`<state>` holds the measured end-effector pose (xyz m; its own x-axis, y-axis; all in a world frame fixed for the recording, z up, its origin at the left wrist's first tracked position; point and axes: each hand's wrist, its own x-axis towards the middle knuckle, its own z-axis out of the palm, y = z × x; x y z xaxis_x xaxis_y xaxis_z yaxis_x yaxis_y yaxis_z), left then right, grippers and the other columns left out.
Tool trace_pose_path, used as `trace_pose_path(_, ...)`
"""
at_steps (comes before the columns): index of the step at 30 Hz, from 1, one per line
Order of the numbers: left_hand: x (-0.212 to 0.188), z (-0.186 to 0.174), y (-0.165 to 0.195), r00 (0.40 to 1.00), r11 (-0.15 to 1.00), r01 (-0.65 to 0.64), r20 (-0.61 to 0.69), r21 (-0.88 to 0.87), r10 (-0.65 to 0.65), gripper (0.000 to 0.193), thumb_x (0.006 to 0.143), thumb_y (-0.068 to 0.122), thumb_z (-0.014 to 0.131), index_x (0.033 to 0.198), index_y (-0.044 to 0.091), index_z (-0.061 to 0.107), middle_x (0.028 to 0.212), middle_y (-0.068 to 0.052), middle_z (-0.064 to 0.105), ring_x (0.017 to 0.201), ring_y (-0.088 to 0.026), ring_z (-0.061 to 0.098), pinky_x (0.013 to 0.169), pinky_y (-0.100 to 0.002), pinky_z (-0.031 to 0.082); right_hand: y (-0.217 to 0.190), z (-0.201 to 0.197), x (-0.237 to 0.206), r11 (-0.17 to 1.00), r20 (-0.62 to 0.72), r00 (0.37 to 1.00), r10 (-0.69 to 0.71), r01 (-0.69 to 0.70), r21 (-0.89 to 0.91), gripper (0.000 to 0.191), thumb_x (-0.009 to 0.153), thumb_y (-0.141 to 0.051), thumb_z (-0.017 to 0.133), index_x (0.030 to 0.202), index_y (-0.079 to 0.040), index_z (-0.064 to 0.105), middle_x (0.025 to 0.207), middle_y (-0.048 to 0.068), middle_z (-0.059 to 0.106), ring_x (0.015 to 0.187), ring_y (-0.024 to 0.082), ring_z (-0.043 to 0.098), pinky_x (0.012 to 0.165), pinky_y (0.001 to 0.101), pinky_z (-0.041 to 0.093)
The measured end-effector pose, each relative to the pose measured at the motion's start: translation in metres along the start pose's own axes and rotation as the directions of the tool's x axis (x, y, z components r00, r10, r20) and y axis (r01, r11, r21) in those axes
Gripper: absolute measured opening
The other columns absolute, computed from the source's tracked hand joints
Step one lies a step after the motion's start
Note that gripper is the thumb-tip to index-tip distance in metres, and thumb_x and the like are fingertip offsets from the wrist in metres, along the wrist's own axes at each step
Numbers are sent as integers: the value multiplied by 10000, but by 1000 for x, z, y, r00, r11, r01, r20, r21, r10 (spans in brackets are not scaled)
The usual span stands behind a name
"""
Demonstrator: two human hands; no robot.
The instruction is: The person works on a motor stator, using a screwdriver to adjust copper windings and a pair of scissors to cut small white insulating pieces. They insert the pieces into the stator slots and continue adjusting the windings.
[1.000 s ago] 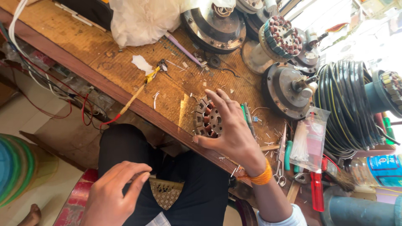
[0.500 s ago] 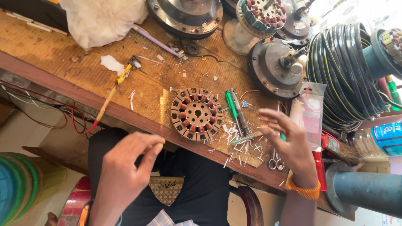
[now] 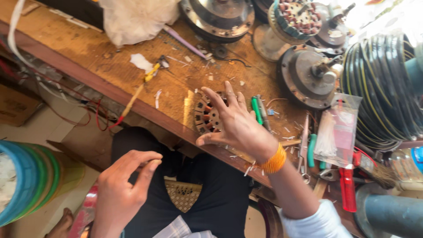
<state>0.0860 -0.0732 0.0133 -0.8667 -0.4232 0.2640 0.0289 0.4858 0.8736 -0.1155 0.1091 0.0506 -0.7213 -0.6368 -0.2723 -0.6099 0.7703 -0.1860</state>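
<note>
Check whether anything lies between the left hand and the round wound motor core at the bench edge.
Nothing visible does. The left hand hangs over the lap, below the bench edge, with open air up to the motor core. The right hand already covers the core from above.
</note>
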Motion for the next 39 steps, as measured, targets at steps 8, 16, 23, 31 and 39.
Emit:
trace_pose_path(8, -19, -67, -34, 995, 980, 75, -85, 187, -60, 92, 883, 108, 719, 967, 83, 748, 876, -34, 758, 734, -139, 738, 592, -273, 553, -14, -17, 17, 1000, 158, 987, 1, -1, -2, 1165, 660, -549, 846, 1585, -362, 162, 1686, 203, 79, 1444, 556, 194, 1105, 657, 334)
trace_pose_path(16, -35, -28, -37, 918, 907, -395, -23, -145, 396, 177, 810, 146, 820, 921, 90, 693, 870, -22, 739, 768, -172, 752, 661, -291, 583, 15, -57, 20, 658, 339, 711, -616, 701, -275, 1099, 488, -461, 911, 1465, -387, 414, 1633, 168, 200, 1467, 449, 251, 1162, 614, 270)
trace_pose_path(23, -25, -5, -34, 762, 813, -535, 286, -230, 582, 273, 828, 236, 792, 1027, 73, 700, 909, -42, 719, 819, -215, 722, 688, -349, 560, 17, -44, 31, 596, 413, 593, -691, 791, -139, 1146, 488, -475, 966, 1496, -432, 422, 1662, 143, 224, 1478, 474, 249, 1169, 664, 207)
trace_pose_path(31, 80, 32, -4, 764, 846, -532, 456, 44, 457, 664, 714, 280, 839, 1297, 117, 567, 1309, -109, 587, 1146, -330, 602, 915, -433, 523, 99, -42, -42, 694, -204, 680, -705, 720, 0, 734, 737, -316, 905, 1347, -301, 496, 1592, 151, 362, 1371, 399, 475, 1110, 511, 425)
trace_pose_path(39, 161, 108, 43, 234, 557, -828, 943, 66, 236, 1409, 387, 328, 978, 1610, 423, 285, 1715, -137, 183, 1473, -459, 266, 927, -578, 416, 160, 30, -179, 832, -770, 635, -64, 460, 310, 376, 894, -119, 779, 1213, -29, 601, 1063, 158, 710, 944, 259, 721, 758, 365, 643)
